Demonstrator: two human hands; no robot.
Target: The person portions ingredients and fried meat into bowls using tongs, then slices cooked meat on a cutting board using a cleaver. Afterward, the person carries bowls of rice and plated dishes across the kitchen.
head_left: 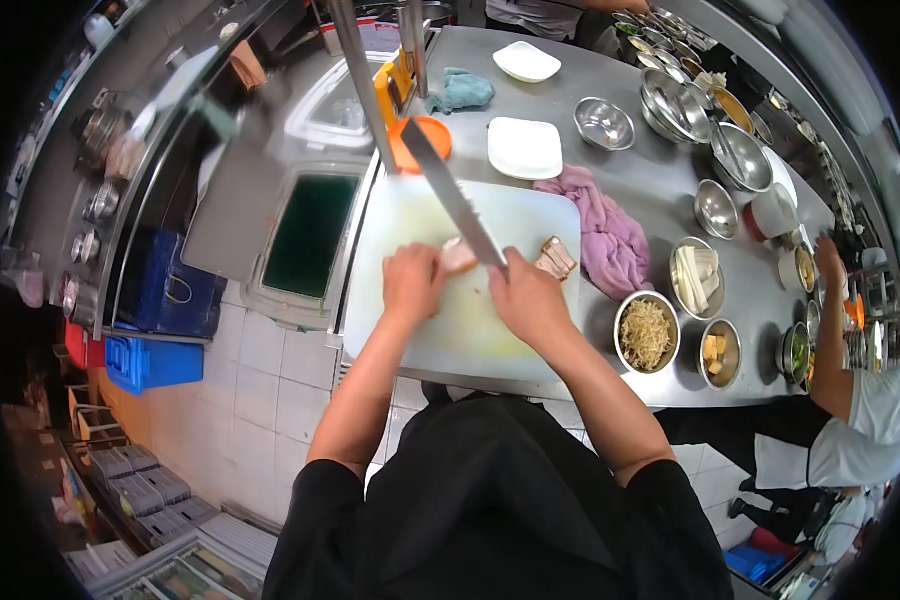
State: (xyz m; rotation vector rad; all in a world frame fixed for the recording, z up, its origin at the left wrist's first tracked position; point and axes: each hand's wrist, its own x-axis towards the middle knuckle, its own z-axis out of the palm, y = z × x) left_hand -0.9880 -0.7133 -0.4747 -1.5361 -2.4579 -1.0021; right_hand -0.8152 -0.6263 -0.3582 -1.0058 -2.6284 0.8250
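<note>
My right hand (532, 298) is closed round the handle of a long kitchen knife (453, 198), whose blade points up and to the left over the white cutting board (400, 225). My left hand (413, 285) rests on the board, its fingers curled against a pale piece of meat (457, 256), perhaps pork. The blade passes just right of this piece; whether it touches cannot be made out. A small group of cut meat slices (556, 260) lies by the board's right edge, beyond my right hand.
Right of the board lie a purple cloth (607, 232) and metal bowls with bean sprouts (647, 335), white strips (696, 280) and yellow cubes (714, 353). White plates (525, 148) stand behind. A metal post (367, 85) rises at the back left. Another person (855, 425) works at right.
</note>
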